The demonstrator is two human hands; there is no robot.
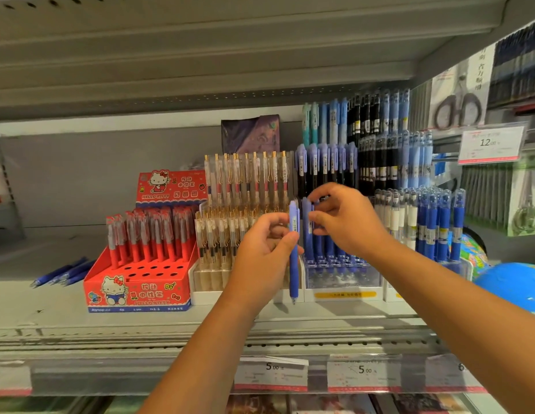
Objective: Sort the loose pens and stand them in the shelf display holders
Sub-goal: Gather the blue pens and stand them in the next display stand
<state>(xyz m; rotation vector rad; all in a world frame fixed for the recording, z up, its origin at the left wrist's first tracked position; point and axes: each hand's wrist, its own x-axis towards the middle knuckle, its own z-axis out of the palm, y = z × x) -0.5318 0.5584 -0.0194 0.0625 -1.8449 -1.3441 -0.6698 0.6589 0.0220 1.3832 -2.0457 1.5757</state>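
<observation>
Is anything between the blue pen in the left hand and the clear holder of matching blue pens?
Only the right hand, which pinches a standing pen in the clear holder. The held pen in the left hand is otherwise unobstructed.

Left hand (264, 252) grips loose pen (293, 273); right hand (346, 222) pinches racked pen (306, 225).
</observation>
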